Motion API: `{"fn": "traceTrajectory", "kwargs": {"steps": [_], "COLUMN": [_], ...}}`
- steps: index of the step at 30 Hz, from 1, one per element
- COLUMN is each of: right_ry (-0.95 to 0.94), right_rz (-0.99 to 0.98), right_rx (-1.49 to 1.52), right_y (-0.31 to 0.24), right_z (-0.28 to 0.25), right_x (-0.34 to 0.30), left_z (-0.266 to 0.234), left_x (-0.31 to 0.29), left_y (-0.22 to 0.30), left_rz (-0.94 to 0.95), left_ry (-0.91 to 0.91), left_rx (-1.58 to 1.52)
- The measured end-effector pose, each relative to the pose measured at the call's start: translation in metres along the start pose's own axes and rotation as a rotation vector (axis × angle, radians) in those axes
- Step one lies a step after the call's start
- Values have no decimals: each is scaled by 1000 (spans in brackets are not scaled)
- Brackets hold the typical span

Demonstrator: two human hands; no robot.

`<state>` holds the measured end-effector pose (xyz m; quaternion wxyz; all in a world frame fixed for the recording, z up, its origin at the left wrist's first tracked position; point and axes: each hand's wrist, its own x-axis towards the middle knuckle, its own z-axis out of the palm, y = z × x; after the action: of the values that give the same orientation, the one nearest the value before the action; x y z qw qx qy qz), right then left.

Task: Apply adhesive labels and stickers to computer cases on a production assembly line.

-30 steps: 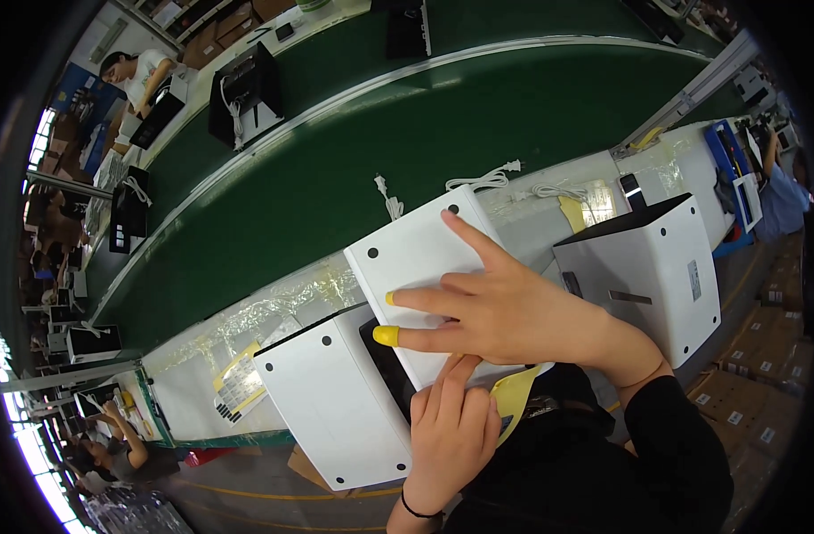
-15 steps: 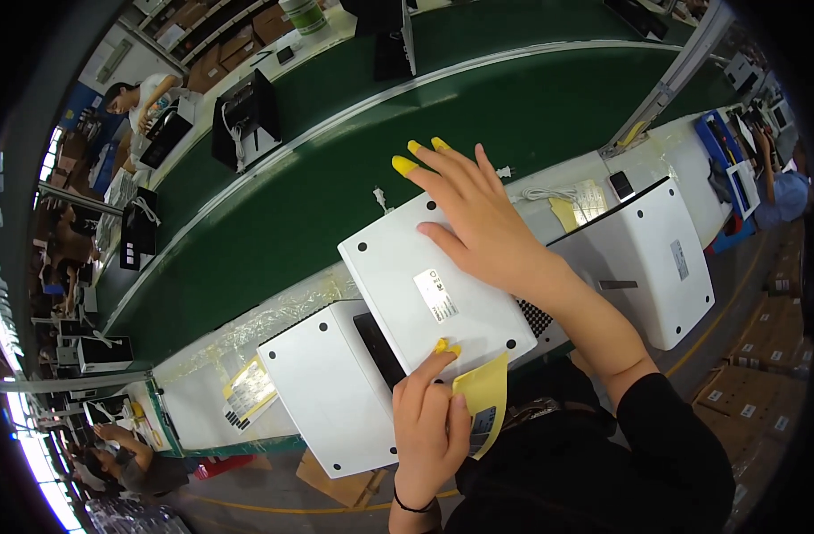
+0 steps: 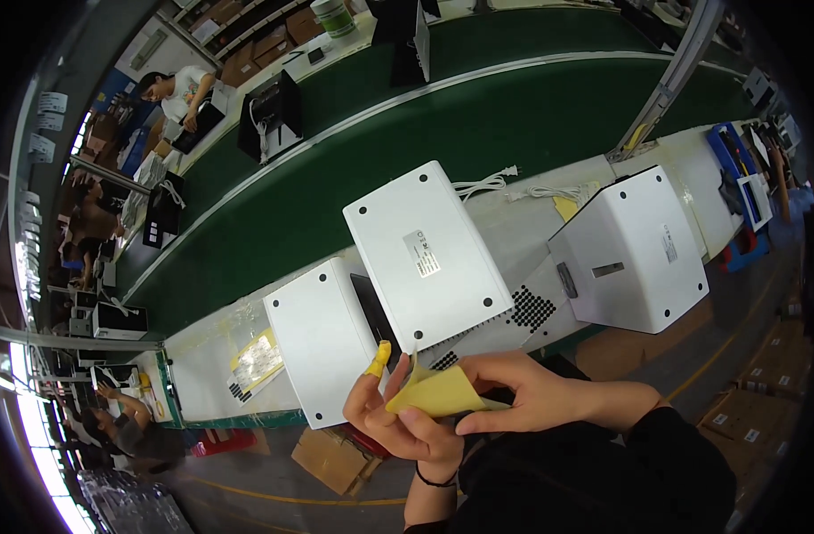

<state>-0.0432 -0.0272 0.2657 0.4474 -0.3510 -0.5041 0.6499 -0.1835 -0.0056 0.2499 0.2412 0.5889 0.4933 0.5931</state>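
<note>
Just in front of the near edge of the middle white device, a folded yellow sheet is held between both hands. My left hand, with a yellow cover on a fingertip, has its thumb and fingers closed on the sheet's left end. From the right, my right hand pinches the other end. The middle white device lies with a printed label and several round black feet facing up. Neither hand touches it. What is on the sheet's inner side is hidden.
White devices stand left and right of the middle one. A sheet of black dots lies between. White cables rest beyond, by the green conveyor belt. A co-worker sits across the belt.
My right hand has come back from the middle device's far side to the yellow sheet. My left hand has left the device's near edge, and both hands now hold the sheet.
</note>
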Motion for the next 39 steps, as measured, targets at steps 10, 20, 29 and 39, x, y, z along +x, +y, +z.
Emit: {"fn": "traceTrajectory", "kwargs": {"steps": [10,20,29,39], "right_ry": [-206,29,324,231], "right_rz": [-23,-183,-332,-656], "right_rx": [315,125,-76,-406], "right_y": [30,16,10,-4], "right_z": [-56,-67,-43,4], "right_x": [-58,-74,-58,-30], "left_z": [6,25,18,-23], "left_x": [-50,-76,-79,-47], "left_y": [37,70,68,32], "left_rz": [-27,58,297,633], "left_ry": [-333,-325,-246,-141], "left_rx": [-95,222,451,822]}}
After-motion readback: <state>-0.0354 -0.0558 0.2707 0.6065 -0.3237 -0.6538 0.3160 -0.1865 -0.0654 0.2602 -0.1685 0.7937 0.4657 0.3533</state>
